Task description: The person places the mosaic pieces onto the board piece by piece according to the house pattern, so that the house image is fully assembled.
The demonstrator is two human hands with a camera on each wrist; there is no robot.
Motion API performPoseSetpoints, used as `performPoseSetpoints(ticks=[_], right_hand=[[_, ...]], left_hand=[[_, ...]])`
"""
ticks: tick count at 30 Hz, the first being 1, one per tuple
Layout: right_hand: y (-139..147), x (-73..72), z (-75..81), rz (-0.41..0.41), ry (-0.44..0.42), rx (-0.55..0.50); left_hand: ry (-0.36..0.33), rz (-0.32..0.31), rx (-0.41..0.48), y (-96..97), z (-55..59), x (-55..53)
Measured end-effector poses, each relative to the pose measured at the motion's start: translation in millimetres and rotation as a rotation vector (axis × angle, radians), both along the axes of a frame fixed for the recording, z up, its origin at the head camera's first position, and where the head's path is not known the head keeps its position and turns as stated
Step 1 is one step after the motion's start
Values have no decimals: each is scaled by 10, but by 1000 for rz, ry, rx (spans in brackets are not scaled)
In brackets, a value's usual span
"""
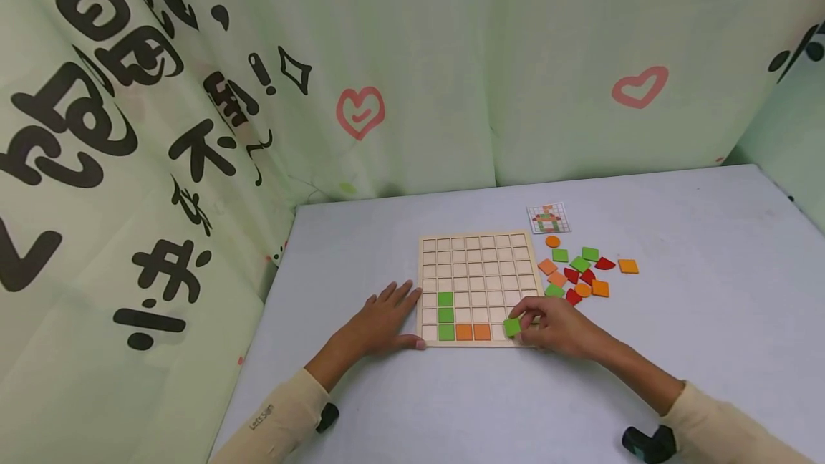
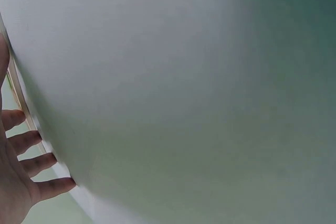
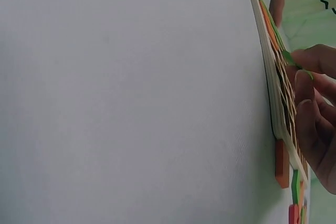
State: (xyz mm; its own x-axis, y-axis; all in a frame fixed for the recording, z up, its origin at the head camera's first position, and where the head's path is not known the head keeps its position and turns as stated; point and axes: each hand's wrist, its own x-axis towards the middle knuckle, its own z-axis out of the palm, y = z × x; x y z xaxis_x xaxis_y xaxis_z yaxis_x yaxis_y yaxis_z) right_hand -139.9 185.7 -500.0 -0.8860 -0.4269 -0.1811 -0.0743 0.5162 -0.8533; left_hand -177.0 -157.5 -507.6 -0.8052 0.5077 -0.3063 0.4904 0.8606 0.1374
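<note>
A wooden grid board [image 1: 493, 271] lies on the table, with green square tiles [image 1: 445, 315] up one column and two orange square tiles [image 1: 473, 332] in its bottom row. My left hand [image 1: 385, 321] touches the board's left edge with fingers spread; the left wrist view shows those fingers [image 2: 52, 186] along the edge. Between thumb and fingers, my right hand [image 1: 557, 326] pinches a green square tile [image 1: 512, 327] over the right part of the bottom row. In the right wrist view that tile [image 3: 287, 57] appears tilted, partly hidden by the fingers.
Right of the board lie loose tiles: green squares [image 1: 589, 254], orange squares [image 1: 628, 266], red wedges [image 1: 604, 263] and orange circles [image 1: 552, 241]. A small pattern card [image 1: 548, 218] lies beyond them. Curtains [image 1: 419, 77] hang behind the table [image 1: 702, 271].
</note>
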Motion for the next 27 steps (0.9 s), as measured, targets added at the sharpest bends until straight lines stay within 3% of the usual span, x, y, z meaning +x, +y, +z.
performPoseSetpoints(ticks=[17,27], right_hand=[[-200,31,10,11,195,198],[-265,15,32,0,189,261]], left_hand=[[8,-10,5,-3,3,0],[2,-3,7,0,5,0]])
